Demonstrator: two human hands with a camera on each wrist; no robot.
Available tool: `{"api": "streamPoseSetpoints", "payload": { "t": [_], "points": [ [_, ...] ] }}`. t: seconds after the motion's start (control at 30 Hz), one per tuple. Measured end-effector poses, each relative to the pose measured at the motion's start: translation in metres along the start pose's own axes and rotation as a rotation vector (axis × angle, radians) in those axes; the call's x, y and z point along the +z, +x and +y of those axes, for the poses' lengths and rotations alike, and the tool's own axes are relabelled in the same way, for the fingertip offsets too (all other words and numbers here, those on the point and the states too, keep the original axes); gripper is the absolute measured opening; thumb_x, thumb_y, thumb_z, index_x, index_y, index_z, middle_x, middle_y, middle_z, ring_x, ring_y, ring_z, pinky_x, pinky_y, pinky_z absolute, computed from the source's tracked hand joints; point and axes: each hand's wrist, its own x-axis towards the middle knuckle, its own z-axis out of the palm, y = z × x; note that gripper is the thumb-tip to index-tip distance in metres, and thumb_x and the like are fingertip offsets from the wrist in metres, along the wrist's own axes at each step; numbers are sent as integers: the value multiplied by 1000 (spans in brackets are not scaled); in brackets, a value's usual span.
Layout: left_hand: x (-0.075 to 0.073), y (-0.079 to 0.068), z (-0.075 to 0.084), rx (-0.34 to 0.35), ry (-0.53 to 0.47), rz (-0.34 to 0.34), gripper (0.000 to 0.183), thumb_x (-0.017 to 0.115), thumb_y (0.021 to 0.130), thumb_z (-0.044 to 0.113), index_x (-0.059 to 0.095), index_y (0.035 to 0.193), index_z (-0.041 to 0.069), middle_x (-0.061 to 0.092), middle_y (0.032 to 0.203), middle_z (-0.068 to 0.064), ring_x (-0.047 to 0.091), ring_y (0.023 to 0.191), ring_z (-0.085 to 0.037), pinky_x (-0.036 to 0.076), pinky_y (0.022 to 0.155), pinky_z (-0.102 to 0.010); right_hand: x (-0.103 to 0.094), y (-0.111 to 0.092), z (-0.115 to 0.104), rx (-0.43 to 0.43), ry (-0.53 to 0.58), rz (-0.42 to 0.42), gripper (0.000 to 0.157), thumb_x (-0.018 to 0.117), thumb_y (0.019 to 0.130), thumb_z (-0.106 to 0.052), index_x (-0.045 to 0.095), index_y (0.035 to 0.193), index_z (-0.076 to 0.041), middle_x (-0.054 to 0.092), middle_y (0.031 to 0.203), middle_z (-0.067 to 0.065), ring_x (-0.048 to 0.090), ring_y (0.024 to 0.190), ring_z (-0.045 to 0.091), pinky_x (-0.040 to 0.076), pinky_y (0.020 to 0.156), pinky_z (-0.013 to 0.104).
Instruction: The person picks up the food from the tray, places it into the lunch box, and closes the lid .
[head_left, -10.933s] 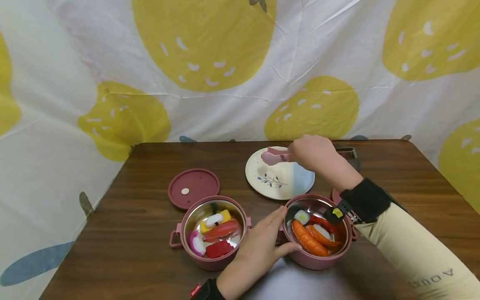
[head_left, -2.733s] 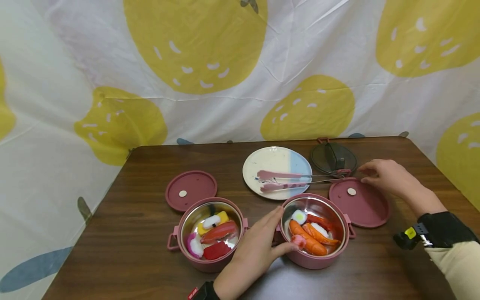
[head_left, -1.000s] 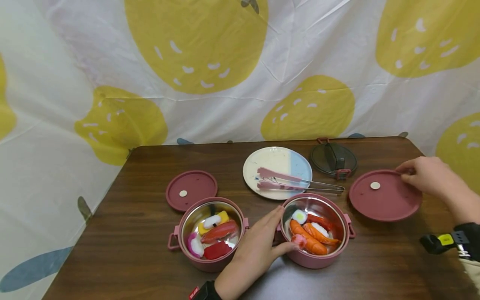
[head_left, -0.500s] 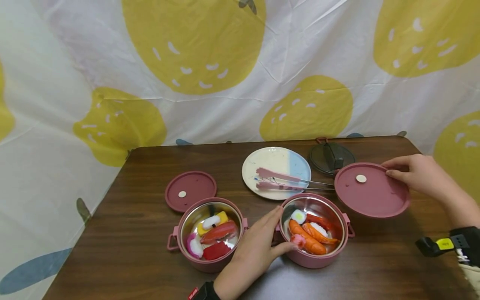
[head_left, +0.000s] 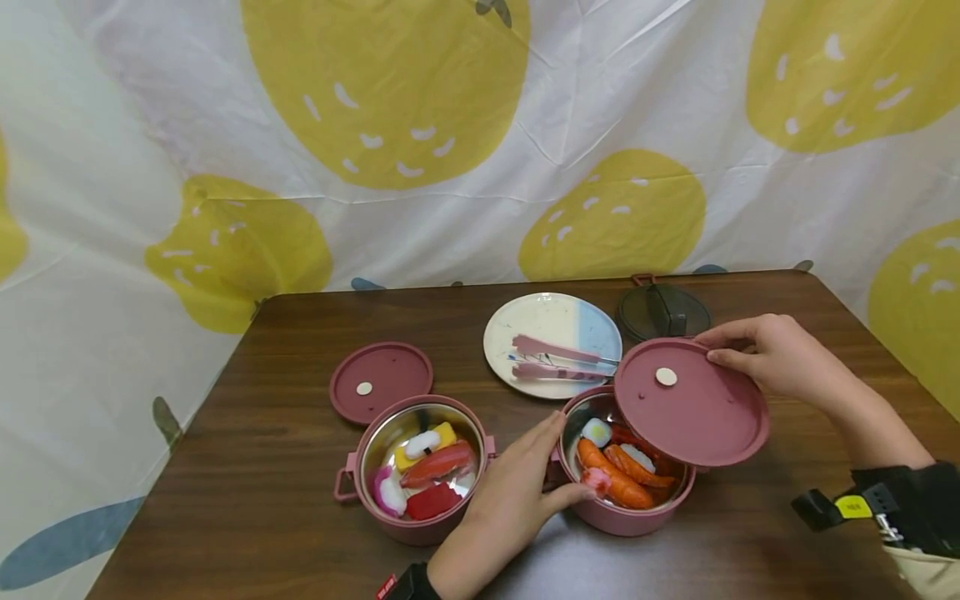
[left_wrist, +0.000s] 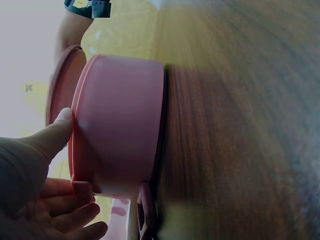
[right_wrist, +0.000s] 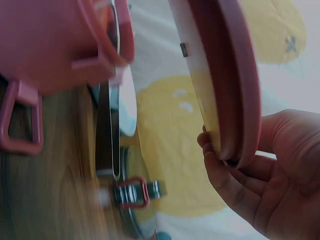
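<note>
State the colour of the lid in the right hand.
The lid is dusky reddish pink with a white spot; clearest in the head view.

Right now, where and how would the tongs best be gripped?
Tongs: probably by both metal arms, pinched together from the right and above. The pink tips lie spread on the plate, while the arms reach past its right rim. The lid in the right hand hides that end in the head view, so move it first.
</note>
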Motion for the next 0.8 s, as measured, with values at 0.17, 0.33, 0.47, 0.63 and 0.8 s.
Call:
{"api": "streamPoseSetpoints", "payload": {
  "t": [0.17,0.33,0.47,0.63,0.8],
  "points": [
    [0,1,0,-10,-9,-12,81,71,86,49,42,152,11,44,157,-4,46,142,-21,42,114,-45,9,4,-16,-127,31,-17,20,70,92,-9,76,110,-6,77,98,9,64,75,1,54,59,20],
    [0,1,0,-9,-18,-14,81,71,87,49,41,152,12,43,157,-5,45,143,-21,42,115,-46,17,11,-29,-226,75,-58,19,69,92,-8,77,109,-13,77,97,1,64,78,1,54,61,21],
    [0,2,-1,-16,-37,-18,81,71,87,49,40,153,12,44,157,-5,45,143,-22,42,114,-47,25,18,-37,-279,91,-91,19,69,93,-7,77,108,-15,77,98,-1,65,82,0,56,64,21],
    [1,3,-2,14,-57,-6,82,75,86,43,38,154,16,44,157,-2,45,143,-19,42,114,-44,35,23,-43,-268,85,-104,18,70,91,-6,77,107,-13,77,95,-1,63,79,1,55,64,21],
    [3,4,-3,27,-102,12,81,78,85,37,39,153,19,50,152,1,50,138,-16,44,113,-42,41,18,-50,-197,47,-71,18,69,92,-8,77,107,-12,77,94,0,65,79,6,53,64,20]
  ]
}}
